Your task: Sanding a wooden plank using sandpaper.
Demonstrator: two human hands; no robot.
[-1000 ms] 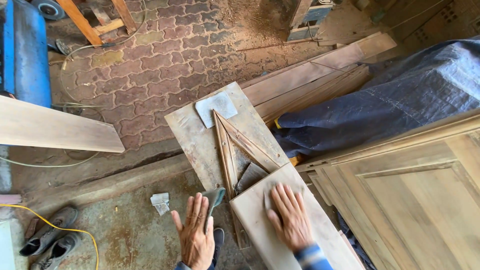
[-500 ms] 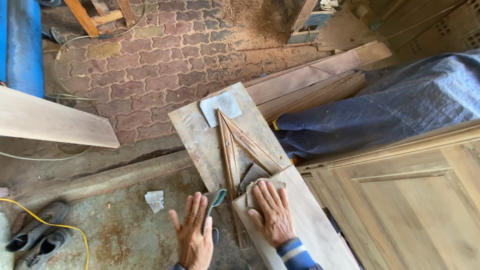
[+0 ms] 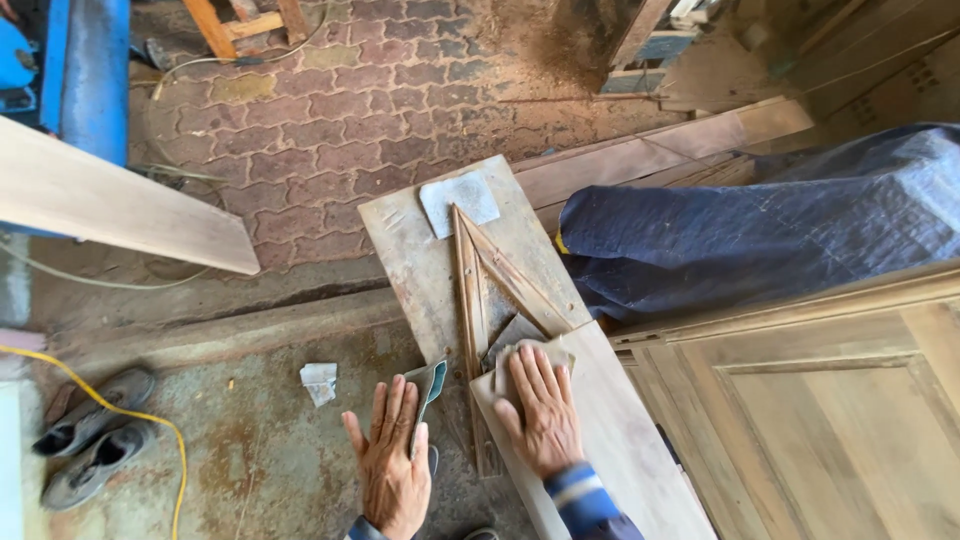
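A pale wooden board (image 3: 610, 450) lies slanted on a wider plank (image 3: 420, 260). My right hand (image 3: 540, 415) presses flat on a piece of sandpaper (image 3: 520, 355) at the board's far end. My left hand (image 3: 392, 462) rests with fingers spread beside the board's left edge, touching a folded greenish sheet (image 3: 430, 385). A triangular wooden frame (image 3: 490, 285) lies on the plank just beyond the board. Another grey sandpaper sheet (image 3: 458, 200) sits at the plank's far end.
A panelled wooden door (image 3: 830, 410) lies to the right, with a dark blue tarp (image 3: 760, 225) behind it. A long plank (image 3: 120, 205) juts in from the left. Shoes (image 3: 90, 435), a yellow cable (image 3: 150, 430) and a paper scrap (image 3: 320, 382) lie on the concrete floor.
My right hand has slid with the sandpaper along the board toward its far end. My left hand has stayed spread beside the board.
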